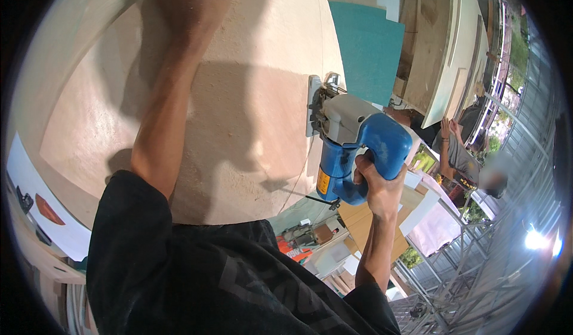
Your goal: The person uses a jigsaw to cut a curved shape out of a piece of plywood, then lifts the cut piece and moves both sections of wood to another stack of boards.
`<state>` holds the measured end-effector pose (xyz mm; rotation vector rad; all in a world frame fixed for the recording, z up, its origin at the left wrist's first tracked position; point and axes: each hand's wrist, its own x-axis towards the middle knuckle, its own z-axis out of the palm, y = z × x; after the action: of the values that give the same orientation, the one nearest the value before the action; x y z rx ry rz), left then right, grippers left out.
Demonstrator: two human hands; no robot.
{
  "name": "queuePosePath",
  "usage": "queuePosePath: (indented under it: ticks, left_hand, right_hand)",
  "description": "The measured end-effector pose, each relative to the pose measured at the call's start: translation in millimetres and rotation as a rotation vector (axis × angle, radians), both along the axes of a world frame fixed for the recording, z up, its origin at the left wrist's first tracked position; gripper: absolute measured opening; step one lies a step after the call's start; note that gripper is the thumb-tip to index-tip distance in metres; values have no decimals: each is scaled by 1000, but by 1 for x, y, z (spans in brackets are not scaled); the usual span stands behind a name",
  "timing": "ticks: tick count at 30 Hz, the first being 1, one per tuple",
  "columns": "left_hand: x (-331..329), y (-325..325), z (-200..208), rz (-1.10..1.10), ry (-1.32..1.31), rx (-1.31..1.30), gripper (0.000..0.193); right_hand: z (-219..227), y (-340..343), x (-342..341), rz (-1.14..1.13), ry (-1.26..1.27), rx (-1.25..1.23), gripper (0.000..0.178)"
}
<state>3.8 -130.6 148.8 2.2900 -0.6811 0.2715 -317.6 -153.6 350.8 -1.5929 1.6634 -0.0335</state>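
My right hand (pixel 385 189) is closed round the handle of a blue and grey jigsaw (pixel 376 135). The jigsaw is turned on its side, its metal footplate (pixel 313 105) against the right edge of a large pale wooden board (pixel 268 108). Dust and sawdust hide the blade. A thin line runs along the board near that edge, passing by the footplate. My left hand (pixel 194 1) rests on the board's far part, fingers apart where they show; the top of the picture cuts off most of them. The board's near edge is close to my body.
A teal panel (pixel 370 48) lies beyond the board on the right. Farther right, a person (pixel 462 162) holds the end of a stack of wooden sheets (pixel 441 48). Below the jigsaw are wooden panels (pixel 364 221) and tools. A white sheet (pixel 48 204) lies at left.
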Motion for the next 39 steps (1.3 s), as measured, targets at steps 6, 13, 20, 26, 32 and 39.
queuePosePath:
  ticks: [6, 13, 20, 26, 32, 39]
  left_hand:
    - [-9, 4, -6, 18, -2, 1, 17]
    - [-16, 9, -9, 23, -5, 12, 16]
    - [-26, 16, -9, 11, 18, 10, 16]
    - [-33, 21, -8, 9, 35, 15, 16]
    - [-40, 26, -8, 15, 38, 20, 14]
    - [-51, 32, -8, 19, 72, 27, 13]
  right_hand:
    - [-3, -2, -5, 37, 6, 6, 12]
    - [-4, -3, -6, 56, -12, 6, 11]
    - [-6, -5, -9, 80, -14, 5, 11]
    - [-10, -5, -10, 87, -22, -8, 11]
    - [-10, -6, -10, 119, -5, -12, 12]
    - [-11, -5, -14, 138, 22, -19, 13]
